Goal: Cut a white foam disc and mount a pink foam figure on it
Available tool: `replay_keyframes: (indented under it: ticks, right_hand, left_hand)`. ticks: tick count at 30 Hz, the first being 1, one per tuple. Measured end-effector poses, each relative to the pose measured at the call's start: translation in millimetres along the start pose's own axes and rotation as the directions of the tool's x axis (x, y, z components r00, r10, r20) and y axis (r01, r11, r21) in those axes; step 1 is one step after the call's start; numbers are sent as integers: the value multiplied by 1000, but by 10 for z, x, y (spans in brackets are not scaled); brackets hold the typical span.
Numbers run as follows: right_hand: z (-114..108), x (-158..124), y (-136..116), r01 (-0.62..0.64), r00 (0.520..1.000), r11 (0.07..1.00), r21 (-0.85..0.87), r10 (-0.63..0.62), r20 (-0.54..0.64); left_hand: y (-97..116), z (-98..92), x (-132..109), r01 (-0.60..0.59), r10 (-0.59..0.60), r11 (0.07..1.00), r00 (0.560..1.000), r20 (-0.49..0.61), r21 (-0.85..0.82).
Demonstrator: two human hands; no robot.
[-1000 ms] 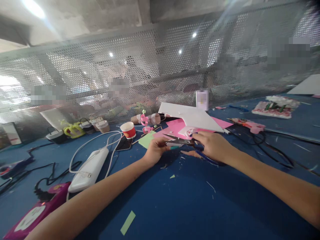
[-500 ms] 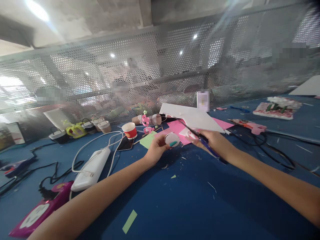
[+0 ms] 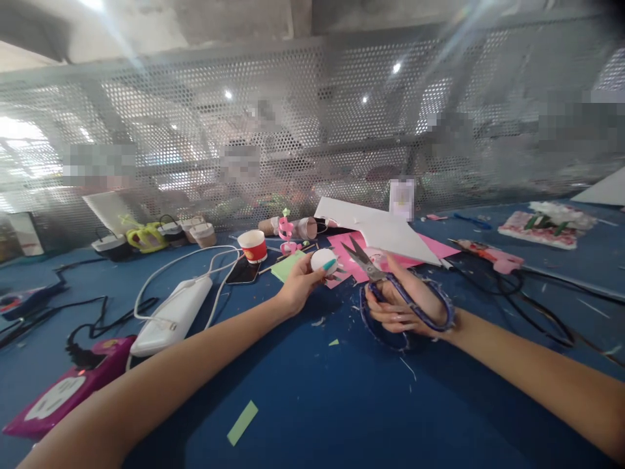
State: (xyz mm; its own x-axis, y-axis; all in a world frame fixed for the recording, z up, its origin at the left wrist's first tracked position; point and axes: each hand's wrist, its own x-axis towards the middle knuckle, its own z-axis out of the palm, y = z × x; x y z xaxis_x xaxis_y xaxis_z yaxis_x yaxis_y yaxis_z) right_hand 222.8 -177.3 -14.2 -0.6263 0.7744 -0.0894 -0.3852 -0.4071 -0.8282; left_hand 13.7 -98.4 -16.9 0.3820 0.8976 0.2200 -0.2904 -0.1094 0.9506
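Between thumb and fingers, my left hand pinches a small white disc, its thumb lying across the face. My right hand has its fingers through the handles of blue-handled scissors. The scissor blades stand apart and point up and left, a little to the right of the disc. Behind both hands lie pink paper sheets and a large white board. A green paper sits just left of the disc.
A red paper cup stands beside a phone. Farther left are a white power strip and a magenta box with cables. A pink glue gun lies at right. Paper scraps dot the blue table; a perforated metal screen rises behind.
My right hand has turned and lowered slightly, so the scissors now show with blades spread. My left hand has shifted a little left and up with the disc.
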Motion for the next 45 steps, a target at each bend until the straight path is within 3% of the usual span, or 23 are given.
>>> replay_keyframes:
  ticks: [7, 18, 21, 24, 28, 34, 40, 43, 45]
  right_hand:
    - [-34, -1, 47, 39, 999, 999, 25, -39, -7]
    - [-4, -24, -3, 1, 1000, 998, -56, -1, -6]
    - [9, -25, -5, 10, 999, 994, -112, -15, -44]
    - [10, 50, 12, 7, 1000, 992, -125, -8, -7]
    - [15, 278, 27, -21, 995, 994, -108, 31, 95]
    - [3, 484, 27, -61, 987, 996, -66, 70, 142]
    - [-1, 386, -33, 9, 996, 997, -77, -3, 87]
    - [13, 339, -145, 76, 997, 977, -198, -71, 35]
    - [5, 299, -222, 154, 983, 924, -350, -181, -44]
  left_hand:
    - [-2, -32, 35, -168, 162, 977, 985, 58, 131]
    - [5, -154, 93, -204, 192, 936, 979, 72, 288]
    - [4, -143, 93, -228, 235, 920, 972, 17, 318]
    - [3, -128, 95, -254, 285, 920, 957, -64, 299]
    - [0, -121, 80, -205, 216, 963, 975, -48, 176]
    - [18, -150, 86, -149, 153, 987, 986, -59, 66]
    - [13, -214, 149, -118, 117, 993, 968, -223, 7]
    - [3, -244, 160, -57, 50, 998, 976, -212, -26]
    - [-5, -249, 159, -34, 28, 999, 986, -164, -38]
